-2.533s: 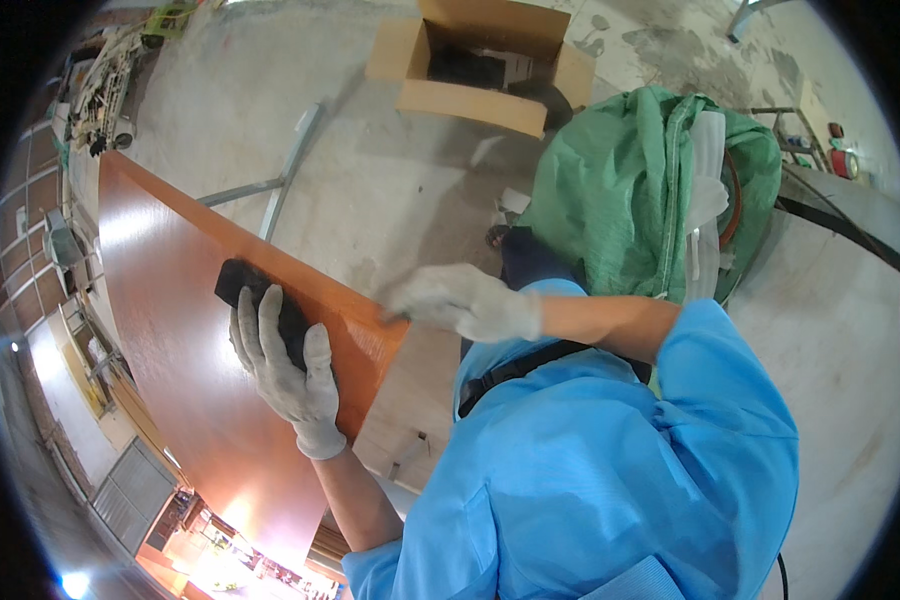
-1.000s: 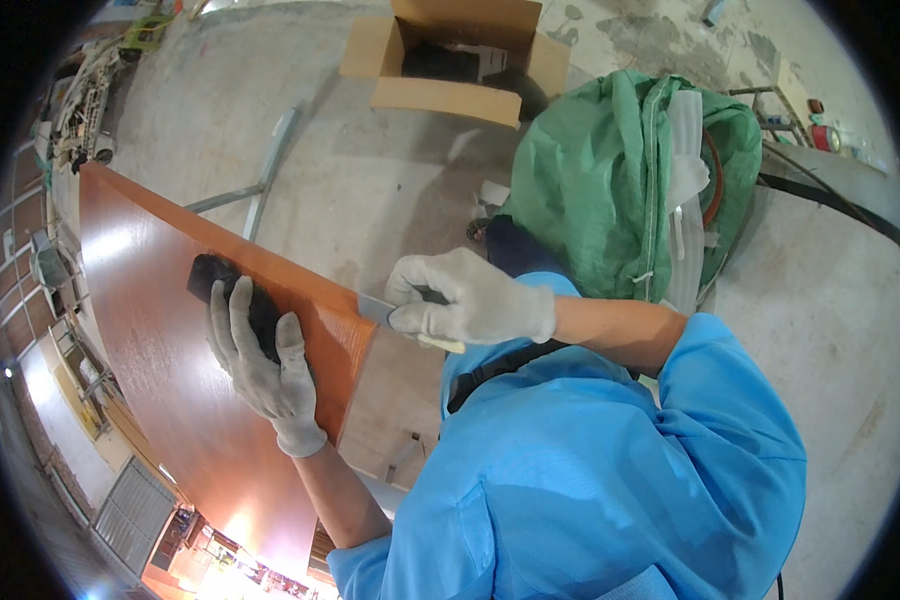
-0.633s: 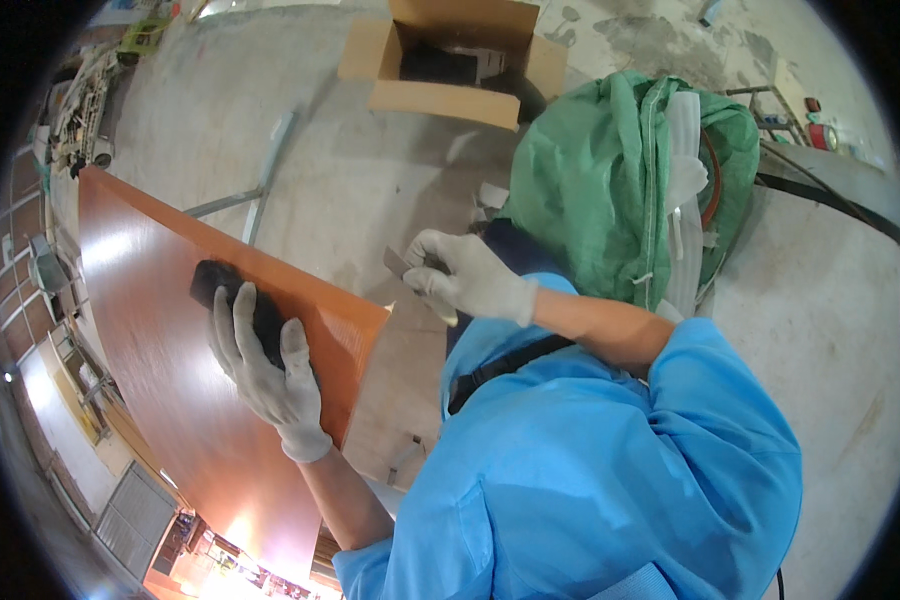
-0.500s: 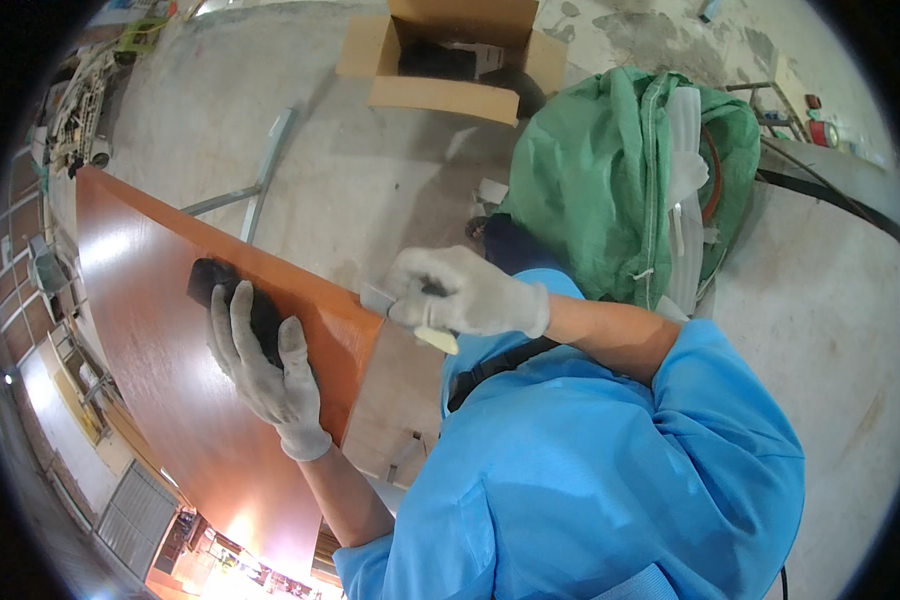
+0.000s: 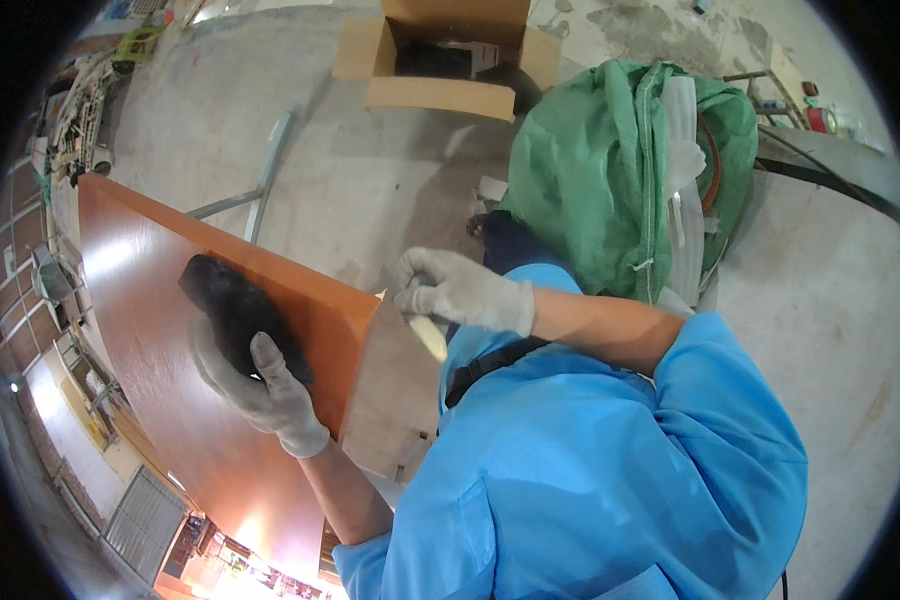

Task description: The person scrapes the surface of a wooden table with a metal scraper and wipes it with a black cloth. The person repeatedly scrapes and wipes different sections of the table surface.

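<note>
My left hand, in a pale grey glove, is closed around a black piece that looks like a bunched cloth or pad; its exact kind cannot be made out. The thumb lies over its near edge while the fingers curl along its far side. Beneath is a glossy orange-brown wooden board. My right hand, gloved too, grips a small putty knife with a pale yellow handle pointing down. Its blade is mostly hidden by the fingers. The hand is just right of the board's corner, apart from it, where a small pale fleck shows.
An open cardboard box with black things inside stands at the top. Right of it is a large green sack with white plastic material. A metal bar frame lies on the concrete floor behind the board. Cluttered shelving runs along the left.
My right hand has drawn slightly right, and the putty knife's blade has left the board's corner. My left fingers have slid down and behind the black piece, exposing more of it.
</note>
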Demonstrator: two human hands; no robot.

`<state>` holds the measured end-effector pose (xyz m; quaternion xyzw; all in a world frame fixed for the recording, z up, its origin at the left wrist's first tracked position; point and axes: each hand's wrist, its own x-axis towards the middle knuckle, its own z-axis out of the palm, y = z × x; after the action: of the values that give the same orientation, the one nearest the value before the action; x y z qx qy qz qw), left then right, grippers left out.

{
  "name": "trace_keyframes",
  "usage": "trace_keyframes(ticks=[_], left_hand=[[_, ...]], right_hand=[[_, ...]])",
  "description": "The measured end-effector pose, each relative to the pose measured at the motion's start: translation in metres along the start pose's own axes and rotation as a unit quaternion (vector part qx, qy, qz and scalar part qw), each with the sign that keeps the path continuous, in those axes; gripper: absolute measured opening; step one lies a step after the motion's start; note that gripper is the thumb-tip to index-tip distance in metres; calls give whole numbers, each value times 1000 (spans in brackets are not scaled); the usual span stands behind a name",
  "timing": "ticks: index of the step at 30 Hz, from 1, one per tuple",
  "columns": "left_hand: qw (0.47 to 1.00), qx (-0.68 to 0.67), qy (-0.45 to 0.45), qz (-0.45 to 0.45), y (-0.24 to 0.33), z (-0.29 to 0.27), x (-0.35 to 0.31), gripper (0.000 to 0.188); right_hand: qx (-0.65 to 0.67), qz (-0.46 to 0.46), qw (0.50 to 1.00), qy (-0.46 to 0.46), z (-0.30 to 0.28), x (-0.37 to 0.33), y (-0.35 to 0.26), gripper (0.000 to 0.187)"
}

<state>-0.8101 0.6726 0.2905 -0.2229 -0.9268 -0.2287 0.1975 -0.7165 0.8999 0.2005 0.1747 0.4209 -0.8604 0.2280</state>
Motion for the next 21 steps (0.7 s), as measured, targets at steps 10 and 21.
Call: trace_keyframes(ticks=[10, 21], left_hand=[[999, -35, -6, -24, 6, 2, 0, 56], [1000, -19, 4, -16, 14, -2, 3, 50]], right_hand=[[349, 10, 937, -2, 7, -20, -15, 16], [293, -113, 949, -34, -12, -17, -61, 18]])
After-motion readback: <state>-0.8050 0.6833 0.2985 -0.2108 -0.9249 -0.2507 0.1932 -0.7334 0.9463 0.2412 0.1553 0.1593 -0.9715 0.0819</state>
